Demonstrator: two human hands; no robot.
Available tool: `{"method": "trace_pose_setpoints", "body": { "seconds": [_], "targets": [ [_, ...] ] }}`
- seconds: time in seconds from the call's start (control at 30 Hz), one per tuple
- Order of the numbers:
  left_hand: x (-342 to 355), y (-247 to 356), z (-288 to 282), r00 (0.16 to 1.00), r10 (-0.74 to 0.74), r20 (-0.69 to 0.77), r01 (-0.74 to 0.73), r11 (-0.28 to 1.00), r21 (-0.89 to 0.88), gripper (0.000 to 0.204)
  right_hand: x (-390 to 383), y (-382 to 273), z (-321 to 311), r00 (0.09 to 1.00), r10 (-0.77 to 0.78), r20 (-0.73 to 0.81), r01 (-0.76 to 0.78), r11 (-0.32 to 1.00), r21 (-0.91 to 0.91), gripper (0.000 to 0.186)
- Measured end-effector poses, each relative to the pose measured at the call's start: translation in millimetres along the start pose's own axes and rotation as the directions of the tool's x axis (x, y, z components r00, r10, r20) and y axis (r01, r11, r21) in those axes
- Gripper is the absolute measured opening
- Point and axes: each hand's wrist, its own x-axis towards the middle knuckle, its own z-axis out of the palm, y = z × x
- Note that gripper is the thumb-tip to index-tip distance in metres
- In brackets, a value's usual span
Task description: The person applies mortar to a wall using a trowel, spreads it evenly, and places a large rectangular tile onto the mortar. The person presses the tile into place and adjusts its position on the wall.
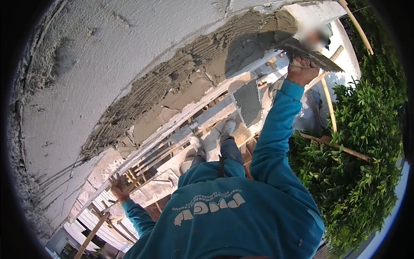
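Observation:
My right hand (303, 71) is wrapped round the handle of a plastering trowel (321, 58), its blade up against the far right end of the wet mortar band (189, 64). At lower left, my left hand (119, 188) rests at the edge of a long pale strip (189, 108), its fingers stretched out and apart. The strip runs along the lower side of the mortar. Ridged streaks mark part of the grey-brown mortar; other patches look smoother. Below my right hand lies a flat board (248, 101) with a grey mortar-covered face.
A rough white wall (99, 64) fills the upper left. My feet (227, 129) stand on scaffold planks (161, 183), with gaps and bamboo poles around them. Bamboo poles (328, 103) and leafy bushes (358, 164) are on the right. A blurred patch covers something beyond the trowel.

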Motion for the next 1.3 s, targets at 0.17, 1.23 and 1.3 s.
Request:
{"method": "trace_pose_setpoints", "body": {
  "seconds": [0.17,1.23,1.3],
  "targets": [
    [6.5,-1.9,-3.3,1.0,0.003,0.028,-0.004,0.999,0.044,0.089,21.1,-32.3,-27.2,0.948,-0.272,-0.167,0.306,0.924,0.231,0.022],
    [-25.8,-249.2,179.7,0.728,-0.637,0.254,-0.139,0.227,0.964,0.081,224.1,1.9,-516.8,0.957,-0.119,-0.263,-0.274,-0.085,-0.958,0.049],
    [-46.6,-303.5,257.2,0.676,-0.673,0.3,-0.219,0.205,0.954,0.08,273.1,22.9,-535.7,0.967,-0.126,-0.221,-0.235,-0.113,-0.965,0.053]
  ]
}}
